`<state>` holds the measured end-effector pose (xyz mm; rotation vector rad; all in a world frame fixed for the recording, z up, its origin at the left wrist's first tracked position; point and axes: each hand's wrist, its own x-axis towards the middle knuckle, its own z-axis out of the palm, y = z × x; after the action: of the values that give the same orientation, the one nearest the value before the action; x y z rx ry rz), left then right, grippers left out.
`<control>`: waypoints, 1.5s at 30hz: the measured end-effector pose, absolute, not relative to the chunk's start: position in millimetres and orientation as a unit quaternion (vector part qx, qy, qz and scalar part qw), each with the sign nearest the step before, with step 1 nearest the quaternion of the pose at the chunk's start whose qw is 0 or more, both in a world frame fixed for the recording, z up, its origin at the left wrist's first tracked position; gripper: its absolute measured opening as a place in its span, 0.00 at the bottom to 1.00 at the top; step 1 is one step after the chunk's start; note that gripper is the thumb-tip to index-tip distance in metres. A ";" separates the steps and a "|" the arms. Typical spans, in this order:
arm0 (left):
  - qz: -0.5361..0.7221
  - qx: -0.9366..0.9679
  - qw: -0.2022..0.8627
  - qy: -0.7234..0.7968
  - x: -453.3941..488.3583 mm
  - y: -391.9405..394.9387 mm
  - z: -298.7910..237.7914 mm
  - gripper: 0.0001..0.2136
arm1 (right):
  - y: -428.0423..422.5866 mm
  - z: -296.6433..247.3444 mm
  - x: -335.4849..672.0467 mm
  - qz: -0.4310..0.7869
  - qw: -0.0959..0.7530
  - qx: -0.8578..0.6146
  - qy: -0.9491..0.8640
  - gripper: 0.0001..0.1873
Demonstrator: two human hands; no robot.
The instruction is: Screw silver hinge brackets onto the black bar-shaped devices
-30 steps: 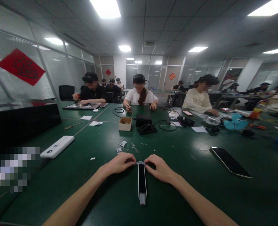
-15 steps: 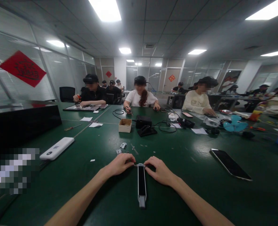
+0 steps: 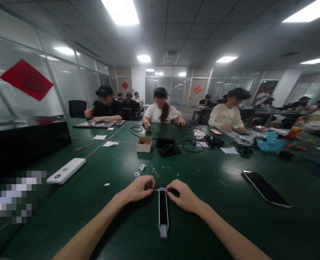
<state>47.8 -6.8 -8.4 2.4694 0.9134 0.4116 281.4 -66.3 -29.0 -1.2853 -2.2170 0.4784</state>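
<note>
On the green table, between my hands, lies a long narrow device with a black middle, pale edges and a grey near end. A thin metal pin sticks out sideways at its far end. My left hand is closed in a pinch at the outer tip of that pin. Across from it, my right hand has thumb and fingers closed at the device's right far corner; what lies between them is hidden. Just beyond my left hand are small metal plates, one partly covered by the fingers.
A small nut lies ahead of my right hand. Farther off stand an open cardboard box and a black box with cables. A smartphone lies right, a white power bank left. Several people sit across the table.
My left hand's fingers have shifted slightly and curl more, with a gap showing between index finger and thumb. My right hand and the device have barely moved.
</note>
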 end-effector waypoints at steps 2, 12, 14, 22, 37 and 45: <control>0.136 0.901 0.235 0.338 48.1 -8.8 -5.4 0.04 | -67.1 -27.6 281.5 0.183 0.261 -0.479 -0.818 0.09; 0.116 0.895 0.241 0.358 51.2 -12.2 -2.6 0.09 | -69.4 -22.5 280.4 0.188 0.254 -0.485 -0.816 0.09; 0.120 0.894 0.244 0.357 51.5 -11.9 -4.0 0.08 | -69.4 -22.3 280.5 0.190 0.254 -0.485 -0.815 0.09; 0.116 0.890 0.254 0.360 51.2 -12.5 -1.5 0.08 | -68.6 -23.5 280.7 0.192 0.253 -0.482 -0.817 0.09; 0.127 0.874 0.301 0.360 51.1 -9.7 -5.0 0.07 | -67.7 -25.5 280.9 0.189 0.252 -0.484 -0.816 0.09; 0.125 0.873 0.297 0.366 53.4 -12.4 -4.6 0.08 | -68.1 -24.8 281.4 0.189 0.247 -0.486 -0.817 0.09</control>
<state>53.4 -12.4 -4.6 2.3207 0.9742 0.3321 281.4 -68.1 -24.8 -1.3245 -2.2269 0.5142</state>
